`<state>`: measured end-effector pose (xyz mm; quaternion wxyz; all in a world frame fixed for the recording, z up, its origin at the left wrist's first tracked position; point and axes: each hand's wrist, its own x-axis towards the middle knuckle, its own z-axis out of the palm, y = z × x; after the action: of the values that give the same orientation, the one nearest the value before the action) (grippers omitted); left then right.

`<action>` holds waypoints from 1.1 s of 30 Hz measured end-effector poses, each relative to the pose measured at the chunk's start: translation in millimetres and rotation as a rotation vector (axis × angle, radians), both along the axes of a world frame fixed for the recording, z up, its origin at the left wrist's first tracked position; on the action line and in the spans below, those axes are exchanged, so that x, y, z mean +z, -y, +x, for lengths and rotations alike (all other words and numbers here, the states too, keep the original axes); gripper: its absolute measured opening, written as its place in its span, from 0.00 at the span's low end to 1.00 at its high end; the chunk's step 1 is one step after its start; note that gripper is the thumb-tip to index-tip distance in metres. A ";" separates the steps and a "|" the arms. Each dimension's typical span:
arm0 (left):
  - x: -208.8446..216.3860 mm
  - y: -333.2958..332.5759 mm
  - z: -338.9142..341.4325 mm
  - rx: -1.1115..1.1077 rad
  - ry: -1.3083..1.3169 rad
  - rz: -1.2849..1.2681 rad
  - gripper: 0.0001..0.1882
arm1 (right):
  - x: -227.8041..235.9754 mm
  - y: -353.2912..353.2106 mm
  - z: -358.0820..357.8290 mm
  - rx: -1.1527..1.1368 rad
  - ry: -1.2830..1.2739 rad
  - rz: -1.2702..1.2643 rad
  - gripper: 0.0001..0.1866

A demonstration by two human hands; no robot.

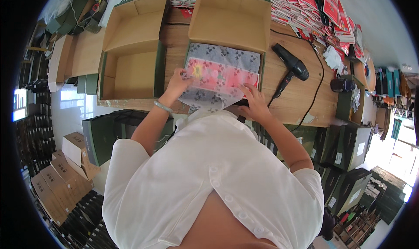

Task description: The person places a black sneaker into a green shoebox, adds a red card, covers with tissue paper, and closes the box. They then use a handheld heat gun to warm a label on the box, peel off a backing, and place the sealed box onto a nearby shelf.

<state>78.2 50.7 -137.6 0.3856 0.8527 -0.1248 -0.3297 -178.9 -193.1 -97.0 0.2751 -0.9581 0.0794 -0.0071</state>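
"So where do the hands meet the patterned tissue paper [200,96]?"

"On opposite sides. The left hand [176,85] has thumb and fingertips close together at its left margin, seemingly pinching it. The right hand [256,104] touches it near the right front corner, fingers bent and thumb apart; whether anything is gripped there, I cannot tell."

"Why hold it so wide?"

"Probably to keep such thin, limp paper stretched rather than bunched. It lies across the open green shoebox [262,63], its near part draping over the front edge toward the white shirt [209,162]."

"And the red leaflet [211,72]?"

"Inside that box, showing hazily through the tissue. It looks like those in the red leaflet heap [290,5] along the back of the wooden table [312,105], likely kept there for easy reach."

"The lid [229,20] stands up behind?"

"Yes, tipped back, which leaves the front open to both arms. A second green shoebox [135,70] is open the same way on the left."

"What about the black hair dryer [293,68]?"

"It rests right of the box, handle slanting toward the person, perhaps for a handy right-side pickup. Its cord [322,81] loops outward, away from the paper."
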 end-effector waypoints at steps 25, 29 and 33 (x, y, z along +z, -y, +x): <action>35.3 -28.6 -62.8 -0.226 0.917 0.178 0.28 | 13.8 -3.1 -40.4 -0.194 -0.003 -0.280 0.18; 56.6 -31.4 -64.5 -0.571 0.864 -0.107 0.20 | 45.7 -7.5 -21.4 -0.206 0.080 -0.056 0.20; 53.5 -27.5 -69.7 -0.784 0.602 0.025 0.16 | 37.4 -40.4 3.1 -0.043 -0.107 0.140 0.20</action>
<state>8.5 78.2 -84.1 0.1689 0.8035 -0.5381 -0.1907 -175.7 -152.6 -59.6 0.3364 -0.9336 0.1150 0.0438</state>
